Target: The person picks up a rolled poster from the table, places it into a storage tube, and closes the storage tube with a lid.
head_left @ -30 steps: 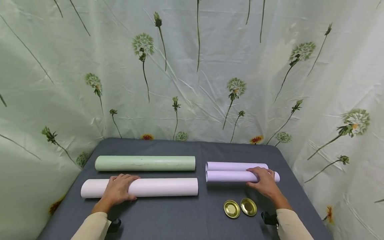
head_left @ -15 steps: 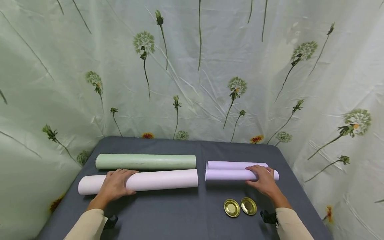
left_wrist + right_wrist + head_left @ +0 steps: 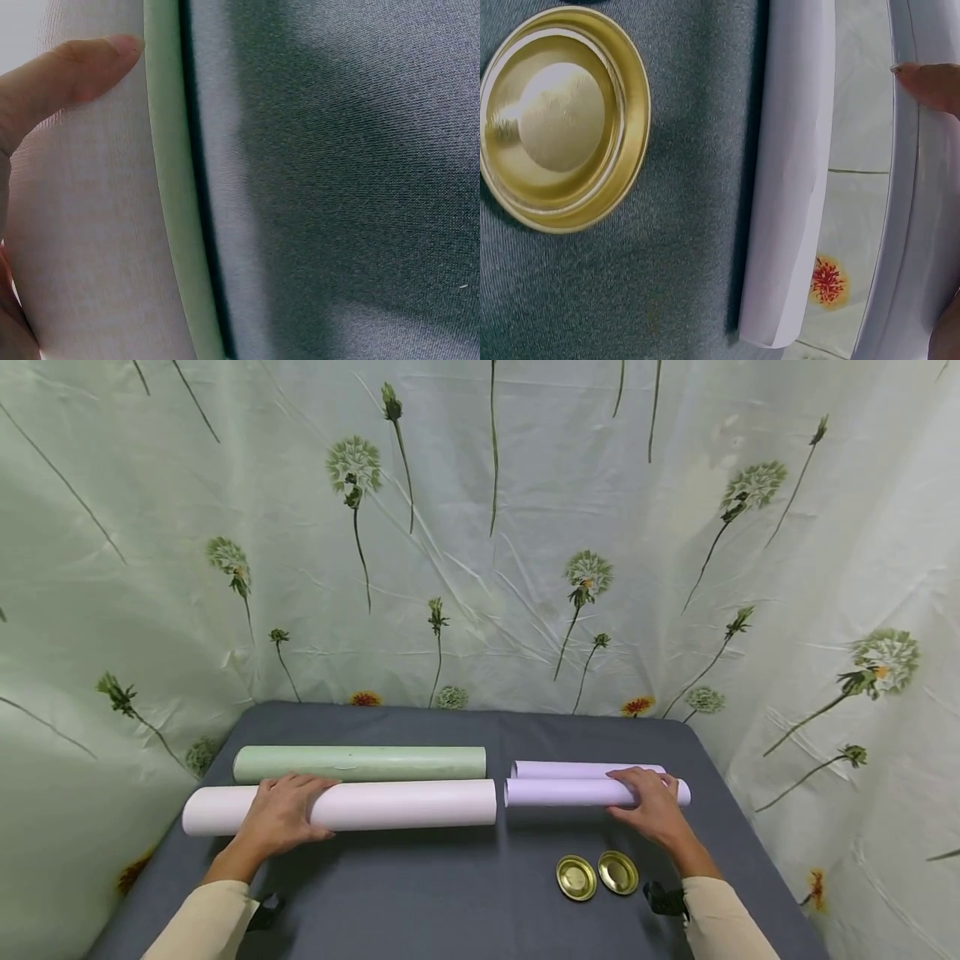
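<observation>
My left hand (image 3: 283,817) grips a long pale pink roll (image 3: 405,804) from above, left of its middle, with the thumb on the near side. The roll is raised over the table and hides the front edge of a pale green roll (image 3: 360,762) behind it. In the left wrist view, the green roll (image 3: 174,165) shows as a strip beside the pink one (image 3: 97,217). My right hand (image 3: 651,806) holds the nearer of two lavender paper rolls (image 3: 562,792) close to its right end. Behind it lies the other lavender roll (image 3: 570,769), flat on the cloth in the right wrist view.
Two small gold dishes (image 3: 577,878) (image 3: 618,872) sit on the dark grey tablecloth (image 3: 420,902), in front of the lavender rolls. A pale curtain (image 3: 465,568) printed with dandelions hangs behind the table and along both sides.
The pink roll has risen off the table in my left hand and now overlaps the green roll's lower edge. My right hand has lifted the front lavender roll slightly and shifted it a little left.
</observation>
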`<state>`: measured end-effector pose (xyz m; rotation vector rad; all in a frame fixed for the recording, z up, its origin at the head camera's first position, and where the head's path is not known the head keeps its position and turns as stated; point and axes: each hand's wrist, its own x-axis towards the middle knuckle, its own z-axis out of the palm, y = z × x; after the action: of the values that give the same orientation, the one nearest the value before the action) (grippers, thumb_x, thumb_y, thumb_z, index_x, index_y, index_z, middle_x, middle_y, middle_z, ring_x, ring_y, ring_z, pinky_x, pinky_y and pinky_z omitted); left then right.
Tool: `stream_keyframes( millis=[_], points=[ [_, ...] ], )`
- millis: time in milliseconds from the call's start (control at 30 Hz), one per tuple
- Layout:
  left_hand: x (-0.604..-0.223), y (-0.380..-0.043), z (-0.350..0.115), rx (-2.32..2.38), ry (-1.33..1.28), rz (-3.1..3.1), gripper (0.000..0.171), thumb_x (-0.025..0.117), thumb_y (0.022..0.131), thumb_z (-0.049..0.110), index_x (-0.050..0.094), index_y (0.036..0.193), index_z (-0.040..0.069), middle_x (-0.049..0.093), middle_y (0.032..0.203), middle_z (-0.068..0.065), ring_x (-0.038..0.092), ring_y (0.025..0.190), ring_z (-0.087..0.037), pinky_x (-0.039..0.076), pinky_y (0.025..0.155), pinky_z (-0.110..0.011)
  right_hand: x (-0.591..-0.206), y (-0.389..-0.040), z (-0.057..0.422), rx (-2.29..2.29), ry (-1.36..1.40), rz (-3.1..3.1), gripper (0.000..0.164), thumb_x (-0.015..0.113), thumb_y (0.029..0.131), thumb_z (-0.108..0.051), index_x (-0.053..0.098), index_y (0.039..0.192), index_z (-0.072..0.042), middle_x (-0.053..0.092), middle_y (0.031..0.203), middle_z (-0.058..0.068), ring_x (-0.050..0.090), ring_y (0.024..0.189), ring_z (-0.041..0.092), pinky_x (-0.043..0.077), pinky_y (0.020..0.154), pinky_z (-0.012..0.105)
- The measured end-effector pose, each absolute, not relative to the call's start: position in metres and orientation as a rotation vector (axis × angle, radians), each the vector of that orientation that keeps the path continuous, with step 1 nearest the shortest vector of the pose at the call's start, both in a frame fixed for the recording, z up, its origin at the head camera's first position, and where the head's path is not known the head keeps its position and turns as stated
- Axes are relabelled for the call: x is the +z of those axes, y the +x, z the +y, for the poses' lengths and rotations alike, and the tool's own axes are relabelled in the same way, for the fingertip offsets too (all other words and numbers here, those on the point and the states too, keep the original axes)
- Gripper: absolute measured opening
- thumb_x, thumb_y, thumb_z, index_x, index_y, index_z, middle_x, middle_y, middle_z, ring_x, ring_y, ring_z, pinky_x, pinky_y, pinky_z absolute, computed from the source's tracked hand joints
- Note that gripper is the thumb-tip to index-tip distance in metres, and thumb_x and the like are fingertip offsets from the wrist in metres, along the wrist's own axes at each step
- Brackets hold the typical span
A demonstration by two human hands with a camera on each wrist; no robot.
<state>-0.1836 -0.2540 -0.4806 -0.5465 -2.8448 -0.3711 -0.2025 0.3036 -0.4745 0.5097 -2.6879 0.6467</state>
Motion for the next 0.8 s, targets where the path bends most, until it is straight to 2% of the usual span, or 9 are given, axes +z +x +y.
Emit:
stream_keyframes(
  millis=[800],
  points=[
    [-0.47, -0.184, -0.254, -0.383, -0.575, -2.779, 0.069, 0.09, 0.055, 0.036, 0.067, 0.117, 0.014, 0.068, 0.109, -0.009, 0.059, 0.1, -0.033, 0.038, 0.08, -0.058, -0.477, -0.202, 0.286, 0.663, 0.572, -2.62, 0.047, 0.088, 0.061, -0.013, 0.07, 0.103, -0.006, 0.068, 0.102, 0.011, 0.058, 0.093, 0.033, 0.023, 0.085, 0.058]
  ],
)
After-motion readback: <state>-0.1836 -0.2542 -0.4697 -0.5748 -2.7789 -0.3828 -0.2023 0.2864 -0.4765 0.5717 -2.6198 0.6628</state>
